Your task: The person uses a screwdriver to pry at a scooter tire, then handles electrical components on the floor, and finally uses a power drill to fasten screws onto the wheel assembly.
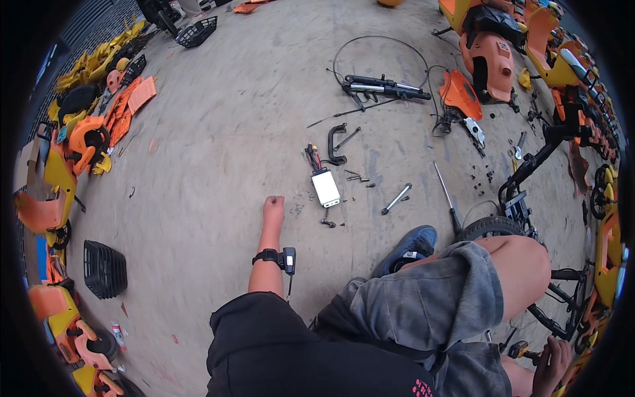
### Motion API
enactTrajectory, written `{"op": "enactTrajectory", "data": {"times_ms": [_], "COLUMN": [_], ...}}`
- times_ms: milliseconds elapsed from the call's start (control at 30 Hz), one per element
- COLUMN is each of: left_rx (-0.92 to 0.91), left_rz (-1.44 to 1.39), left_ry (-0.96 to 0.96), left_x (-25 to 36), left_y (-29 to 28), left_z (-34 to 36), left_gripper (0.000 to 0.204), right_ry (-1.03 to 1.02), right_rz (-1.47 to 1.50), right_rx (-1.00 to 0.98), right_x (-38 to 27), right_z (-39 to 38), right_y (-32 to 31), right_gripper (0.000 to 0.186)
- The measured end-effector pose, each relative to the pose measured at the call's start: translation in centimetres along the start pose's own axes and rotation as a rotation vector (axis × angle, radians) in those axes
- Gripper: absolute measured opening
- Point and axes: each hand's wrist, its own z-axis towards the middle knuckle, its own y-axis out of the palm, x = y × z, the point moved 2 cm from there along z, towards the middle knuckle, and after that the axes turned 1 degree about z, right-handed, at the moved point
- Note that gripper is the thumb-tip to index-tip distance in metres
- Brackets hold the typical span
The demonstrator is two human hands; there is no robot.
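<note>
My left hand [274,204] is closed over the concrete floor, fingertips pressed together; whatever it may hold is too small to make out. Just right of it lies a scatter of small screws [299,210]. Beyond them is a white-silver controller box [325,188] with red and black leads, and a short bolt [328,223] lies below it. Down at the lower right, my right hand [554,362] is beside my bare knee, fingers apart and seemingly holding nothing. A yellow-and-black power drill [521,349] lies close to it.
A black bracket [336,144], fork legs [387,87] with a looped cable, a metal axle [397,199] and a screwdriver [452,215] lie ahead. At right stands a stripped scooter frame [529,169] with its tyre [493,227]. Black baskets [104,269] and orange-yellow scooters line the left.
</note>
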Motion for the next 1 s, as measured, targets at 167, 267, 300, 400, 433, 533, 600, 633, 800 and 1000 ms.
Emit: {"op": "enactTrajectory", "data": {"times_ms": [167,267,300,400,433,533,600,633,800,1000], "left_rx": [0.119,0.259,0.314,0.394,0.427,0.485,0.418,0.356,0.240,0.006], "left_rz": [0.723,0.998,1.084,1.212,1.257,1.319,1.269,1.218,1.222,1.196], "left_ry": [0.334,0.509,0.508,0.482,0.456,0.503,0.501,0.497,0.548,0.499], "left_x": [0.8,0.5,0.5,0.3,0.2,-0.1,-0.2,-0.4,-0.8,0.9], "left_y": [3.9,5.0,5.3,6.3,6.5,6.4,6.7,7.0,7.2,6.1], "left_z": [-5.1,-6.0,-6.1,-5.5,-5.1,-4.4,-3.7,-3.4,-2.1,-1.8], "left_gripper": [0.049,0.052,0.051,0.046,0.042,0.039,0.037,0.036,0.032,0.034], "right_ry": [-0.007,0.017,0.003,0.014,0.006,0.004,0.013,0.103,0.135,0.215], "right_rz": [0.036,0.076,0.078,0.084,0.088,0.067,0.049,0.013,-0.024,0.067], "right_rx": [0.001,-0.048,-0.054,-0.073,-0.063,-0.085,-0.090,-0.115,-0.097,-0.097], "right_x": [0.2,0.2,0.2,0.2,0.2,0.5,1.2,2.6,2.5,2.6], "right_z": [-0.4,-0.6,-0.6,-0.7,-0.8,-0.8,-2.2,-4.5,-5.2,-5.6], "right_y": [0.8,1.1,1.2,1.4,1.4,1.5,1.9,2.7,3.6,3.4], "right_gripper": [0.017,0.017,0.018,0.019,0.019,0.020,0.019,0.022,0.028,0.028]}}
